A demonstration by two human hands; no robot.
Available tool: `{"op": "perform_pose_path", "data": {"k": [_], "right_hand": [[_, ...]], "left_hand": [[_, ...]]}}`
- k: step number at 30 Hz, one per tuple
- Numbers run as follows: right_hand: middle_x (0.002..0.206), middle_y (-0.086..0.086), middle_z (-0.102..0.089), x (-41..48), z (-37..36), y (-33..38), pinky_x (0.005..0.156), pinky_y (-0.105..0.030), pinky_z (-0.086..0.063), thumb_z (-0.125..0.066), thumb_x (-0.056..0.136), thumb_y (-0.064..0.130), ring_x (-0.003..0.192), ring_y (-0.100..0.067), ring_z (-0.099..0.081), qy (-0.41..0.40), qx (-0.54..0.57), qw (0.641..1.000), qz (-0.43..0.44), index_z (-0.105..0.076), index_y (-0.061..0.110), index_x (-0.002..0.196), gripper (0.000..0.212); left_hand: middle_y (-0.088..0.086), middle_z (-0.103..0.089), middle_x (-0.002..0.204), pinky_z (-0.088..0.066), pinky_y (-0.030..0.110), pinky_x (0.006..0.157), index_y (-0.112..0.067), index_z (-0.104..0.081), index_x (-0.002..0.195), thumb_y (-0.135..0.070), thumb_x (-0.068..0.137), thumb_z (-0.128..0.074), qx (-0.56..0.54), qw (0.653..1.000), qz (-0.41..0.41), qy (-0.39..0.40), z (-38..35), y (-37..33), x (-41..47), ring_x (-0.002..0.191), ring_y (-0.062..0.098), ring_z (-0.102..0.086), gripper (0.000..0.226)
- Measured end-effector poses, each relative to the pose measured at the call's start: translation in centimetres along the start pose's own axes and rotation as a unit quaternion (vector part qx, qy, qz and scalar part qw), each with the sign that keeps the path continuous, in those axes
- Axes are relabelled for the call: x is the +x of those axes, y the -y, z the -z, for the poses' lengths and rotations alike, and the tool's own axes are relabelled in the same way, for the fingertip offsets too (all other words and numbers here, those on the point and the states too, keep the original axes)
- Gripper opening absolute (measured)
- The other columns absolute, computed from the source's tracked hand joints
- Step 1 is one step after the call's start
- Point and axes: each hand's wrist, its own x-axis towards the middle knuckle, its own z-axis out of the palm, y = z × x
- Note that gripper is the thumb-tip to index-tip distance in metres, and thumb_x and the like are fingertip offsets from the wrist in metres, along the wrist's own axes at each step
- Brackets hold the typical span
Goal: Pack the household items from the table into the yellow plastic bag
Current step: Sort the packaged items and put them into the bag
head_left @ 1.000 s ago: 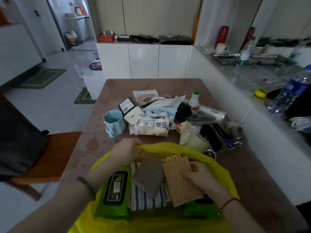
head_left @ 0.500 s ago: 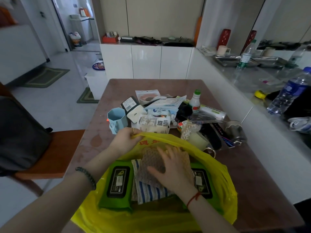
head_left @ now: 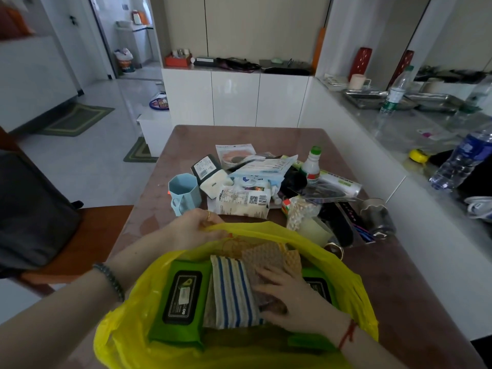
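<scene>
You look down on a brown desk (head_left: 399, 288) with a yellow plastic bag (head_left: 346, 275) lying open at its near edge. Your left hand (head_left: 197, 230) is at the bag's far rim. Its grip pinches the yellow film between the thumb and curled fingers. A ring (head_left: 208, 215) shows on one finger and a dark bead bracelet (head_left: 110, 280) on that wrist.

Your right hand (head_left: 290, 299) is inside the bag, its grip spread, with the fingers straight and flat on a brown waffle cloth (head_left: 266, 255). A red thread (head_left: 347, 334) circles that wrist. An orange waffle cloth (head_left: 292, 258) pokes out just to the right of the brown one. A blue-and-white striped cloth (head_left: 231, 291) lies to the left, touching your fingertips.

A green wipes pack (head_left: 181, 299) with a black lid lies along the bag's left side, beside the striped cloth. A second green pack (head_left: 319, 286) sits on the right, partly hidden under your right hand.

Beyond the bag, household items lie in a loose pile in the middle of the desk. A pale blue mug (head_left: 183, 193) stands upright at the pile's left edge, near your left hand. A white packet (head_left: 243, 202) printed with a square code lies just beside the mug. A small bottle with a green cap (head_left: 311, 166) stands further back. A metal cup (head_left: 376, 214) lies on its side at the right. Left of the desk is a wooden chair (head_left: 87, 235) with a dark bag (head_left: 32, 209) on it.
</scene>
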Motion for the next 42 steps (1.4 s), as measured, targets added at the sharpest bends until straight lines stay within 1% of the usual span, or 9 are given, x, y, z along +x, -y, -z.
{"op": "perform_pose_path", "data": {"k": [4, 9, 15, 21, 27, 30, 34, 38, 42], "right_hand": [[0.116, 0.027, -0.055, 0.2, 3.7, -0.6, 0.102, -0.023, -0.043, -0.056, 0.089, 0.031, 0.111, 0.011, -0.050, -0.152, 0.203, 0.967, -0.021, -0.057, 0.040, 0.114, 0.026], [0.117, 0.012, -0.050, 5.0, 9.5, -2.6, 0.072, -0.016, -0.050, -0.066, 0.083, 0.019, 0.099, -0.005, -0.058, -0.326, 0.394, 0.852, -0.111, -0.040, 0.030, 0.132, 0.056], [0.146, -0.013, -0.033, 14.2, 12.9, -7.5, 0.097, -0.042, -0.048, -0.064, 0.084, 0.032, 0.123, -0.028, -0.046, -0.286, 0.535, 0.745, -0.277, -0.018, 0.016, 0.145, 0.078], [0.125, -0.015, -0.053, 20.8, 13.9, -10.2, 0.052, -0.032, -0.050, -0.063, 0.087, 0.020, 0.110, -0.032, -0.056, -0.215, 0.633, 0.656, -0.350, -0.048, 0.005, 0.120, 0.039], [0.113, -0.011, -0.062, 20.3, 13.9, -10.7, 0.082, -0.037, -0.052, -0.053, 0.089, 0.009, 0.091, -0.023, -0.059, -0.293, 0.528, 0.750, -0.268, -0.060, 0.010, 0.107, 0.019], [0.092, -0.007, -0.064, 16.6, 15.4, -8.7, 0.070, -0.032, -0.050, -0.051, 0.089, 0.004, 0.078, -0.019, -0.061, -0.284, 0.625, 0.713, -0.144, -0.060, 0.017, 0.089, 0.015], [0.084, -0.003, -0.071, 10.4, 16.3, -5.8, 0.069, -0.034, -0.054, -0.059, 0.074, 0.008, 0.077, -0.021, -0.068, -0.217, 0.678, 0.702, -0.008, -0.063, 0.015, 0.094, 0.022], [0.083, -0.005, -0.075, 5.8, 14.6, -3.7, 0.065, -0.032, -0.058, -0.067, 0.052, 0.014, 0.078, -0.021, -0.072, -0.134, 0.703, 0.696, 0.059, -0.075, 0.019, 0.083, 0.033], [0.099, 0.002, -0.075, 2.6, 14.1, -2.3, 0.068, -0.027, -0.057, -0.088, 0.048, 0.032, 0.090, -0.017, -0.071, -0.050, 0.695, 0.709, 0.106, -0.072, 0.028, 0.100, 0.055]], "left_hand": [[-0.014, -0.063, 0.099, -0.045, 0.004, 0.069, -0.022, -0.061, 0.114, -0.033, 0.088, -0.058, -0.012, 0.999, 0.005, 0.036, 1.9, -1.3, 0.9, 0.089, -0.001, -0.058, 0.029], [0.003, -0.057, 0.118, -0.043, 0.024, 0.077, -0.023, -0.037, 0.135, -0.026, 0.092, -0.053, -0.100, 0.991, 0.026, -0.080, 2.4, -2.0, 5.2, 0.098, 0.017, -0.055, 0.046], [0.007, -0.051, 0.128, -0.046, 0.034, 0.086, -0.020, -0.031, 0.139, -0.027, 0.092, -0.052, -0.259, 0.955, 0.106, -0.100, 0.7, -2.6, 11.3, 0.101, 0.021, -0.054, 0.052], [0.009, -0.050, 0.136, -0.047, 0.035, 0.088, -0.022, -0.032, 0.140, -0.031, 0.093, -0.051, -0.306, 0.933, 0.163, -0.094, -0.6, -2.0, 14.4, 0.103, 0.022, -0.054, 0.052], [0.015, -0.043, 0.141, -0.047, 0.035, 0.084, -0.019, -0.017, 0.146, -0.027, 0.091, -0.055, -0.404, 0.879, 0.189, -0.171, -1.1, -0.8, 15.1, 0.103, 0.025, -0.054, 0.067], [0.014, -0.046, 0.138, -0.046, 0.035, 0.088, -0.015, -0.026, 0.143, -0.037, 0.090, -0.053, -0.458, 0.849, 0.188, -0.184, -0.9, -1.2, 14.7, 0.105, 0.027, -0.053, 0.063], [0.012, -0.065, 0.106, -0.056, 0.037, 0.077, -0.011, -0.044, 0.122, -0.051, 0.087, -0.049, -0.557, 0.811, 0.169, -0.057, -0.4, -3.5, 12.8, 0.086, 0.026, -0.066, 0.054], [-0.003, -0.075, 0.073, -0.058, 0.022, 0.062, -0.018, -0.060, 0.095, -0.028, 0.090, -0.053, -0.529, 0.844, 0.089, 0.009, -1.5, -4.8, 10.3, 0.061, 0.009, -0.068, 0.013], [0.004, -0.075, 0.089, -0.056, 0.041, 0.079, -0.015, -0.064, 0.105, -0.018, 0.082, -0.062, -0.538, 0.842, 0.019, -0.019, -0.9, -4.5, 6.7, 0.079, 0.019, -0.070, 0.023]]}}
